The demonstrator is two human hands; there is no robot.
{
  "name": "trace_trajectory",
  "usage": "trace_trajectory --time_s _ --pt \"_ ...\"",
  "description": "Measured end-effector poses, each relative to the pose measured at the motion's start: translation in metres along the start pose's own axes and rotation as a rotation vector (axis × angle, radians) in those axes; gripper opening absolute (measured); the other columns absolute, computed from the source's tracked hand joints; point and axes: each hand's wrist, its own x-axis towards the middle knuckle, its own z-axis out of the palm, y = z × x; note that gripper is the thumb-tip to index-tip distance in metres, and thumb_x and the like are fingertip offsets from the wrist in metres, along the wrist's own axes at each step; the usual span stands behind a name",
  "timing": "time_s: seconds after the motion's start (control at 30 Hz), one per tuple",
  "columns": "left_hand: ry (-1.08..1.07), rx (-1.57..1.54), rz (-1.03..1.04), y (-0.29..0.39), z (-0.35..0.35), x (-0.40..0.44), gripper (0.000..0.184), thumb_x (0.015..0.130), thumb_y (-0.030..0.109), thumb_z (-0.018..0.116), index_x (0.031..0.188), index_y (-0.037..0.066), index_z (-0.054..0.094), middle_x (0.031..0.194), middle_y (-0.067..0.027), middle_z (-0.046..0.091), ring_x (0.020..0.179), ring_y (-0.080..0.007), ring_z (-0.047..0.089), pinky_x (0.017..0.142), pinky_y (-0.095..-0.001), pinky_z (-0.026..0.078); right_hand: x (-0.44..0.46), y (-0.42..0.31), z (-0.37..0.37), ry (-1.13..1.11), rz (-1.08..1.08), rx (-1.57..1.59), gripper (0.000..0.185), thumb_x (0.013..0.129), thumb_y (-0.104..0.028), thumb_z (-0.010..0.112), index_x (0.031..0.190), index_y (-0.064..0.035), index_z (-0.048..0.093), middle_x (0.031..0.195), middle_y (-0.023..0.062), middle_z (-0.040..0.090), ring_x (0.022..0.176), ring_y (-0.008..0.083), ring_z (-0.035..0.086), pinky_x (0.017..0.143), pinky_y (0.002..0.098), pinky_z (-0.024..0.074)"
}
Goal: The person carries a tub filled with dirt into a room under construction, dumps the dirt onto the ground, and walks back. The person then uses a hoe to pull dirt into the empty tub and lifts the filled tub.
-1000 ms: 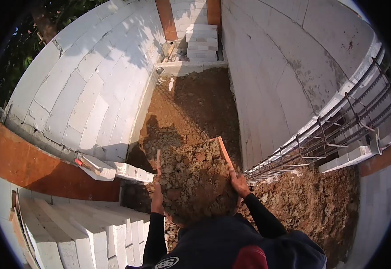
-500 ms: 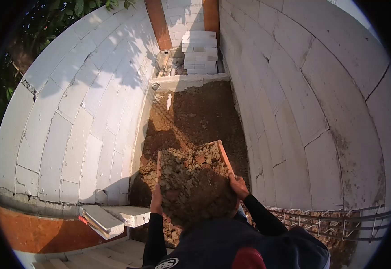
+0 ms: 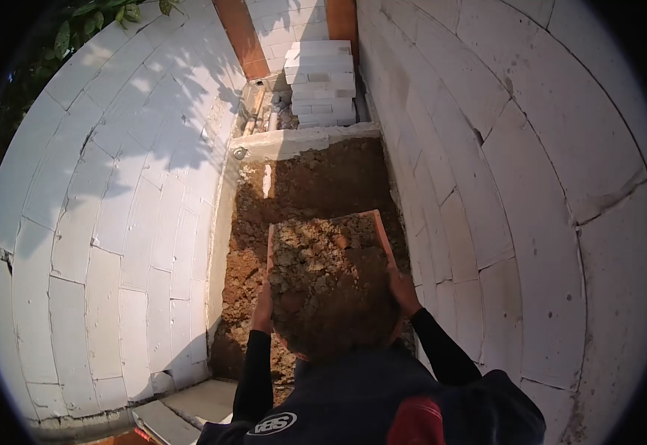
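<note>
A shallow orange pan (image 3: 385, 241), heaped with brown clumpy soil (image 3: 331, 274), is held up in front of my body. My left hand (image 3: 263, 308) grips its left side and my right hand (image 3: 404, 291) grips the right side, fingers mostly out of sight beneath or behind the edge. Small reddish bits show among the clods. Below the pan lies a floor of loose earth (image 3: 245, 271), partly in shadow.
White block walls rise close on the left (image 3: 138, 252) and right (image 3: 487, 222). A low concrete ledge (image 3: 309, 139) crosses the far end, with stacked white blocks (image 3: 322, 81) behind it. Loose blocks (image 3: 168, 423) lie at lower left.
The pan has moved slightly up and forward, with both hands still on its sides. My view has shifted, and the metal rebar at lower right has left the picture.
</note>
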Motion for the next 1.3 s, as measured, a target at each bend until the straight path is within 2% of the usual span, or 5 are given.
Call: trace_trajectory --time_s 0.17,0.83,0.93,1.17,1.3 --pt "0.061 0.201 -0.157 0.065 0.072 0.084 0.077 0.103 0.058 0.034 0.156 0.004 0.022 0.159 -0.0150 0.028 0.144 -0.0298 0.033 0.115 -0.0434 0.036 0.104 0.011 -0.016 -0.082 0.139 -0.260 0.053 0.104 -0.043 0.039 0.105 0.0052 0.062 0.092 0.0278 0.068 0.096 0.0431 0.066 0.079 0.0481 0.0482" --pt "0.252 -0.017 -0.780 0.184 0.049 0.635 0.064 0.106 0.044 0.039 0.157 0.011 0.018 0.162 -0.0126 0.015 0.148 -0.0325 0.019 0.124 -0.0563 0.023 0.678 -0.009 0.118 -0.482 0.739 0.093 0.061 0.103 -0.045 0.045 0.145 0.0000 0.041 0.142 0.0194 0.049 0.123 0.0308 0.053 0.104 0.0419 0.0441" --pt "0.078 -0.065 -0.691 0.160 0.032 0.662 0.059 0.106 0.032 0.044 0.155 0.006 0.021 0.147 -0.0160 0.040 0.131 -0.0284 0.043 0.112 -0.0469 0.042 0.717 -0.033 0.102 -0.535 0.803 0.180 0.061 0.101 -0.041 0.052 0.144 0.0014 0.042 0.142 0.0205 0.047 0.126 0.0323 0.050 0.105 0.0425 0.0431" --pt "0.176 -0.131 -0.825 0.163 0.084 0.635 0.029 0.102 0.012 0.052 0.075 0.007 0.041 0.069 -0.0102 0.043 0.055 -0.0204 0.037 0.052 -0.0438 0.035 0.690 -0.161 0.060 -0.310 0.547 -0.366 0.073 0.092 -0.046 0.064 0.139 0.0067 0.047 0.140 0.0270 0.050 0.129 0.0365 0.051 0.104 0.0431 0.0437" --pt "0.492 -0.523 -0.770 0.156 0.079 0.600 0.027 0.103 0.010 0.048 0.077 0.008 0.041 0.068 -0.0075 0.036 0.056 -0.0180 0.033 0.051 -0.0391 0.033 0.660 -0.163 0.041 -0.131 0.243 -0.432 0.070 0.092 -0.048 0.062 0.136 0.0051 0.051 0.132 0.0263 0.058 0.128 0.0363 0.053 0.103 0.0405 0.0434"
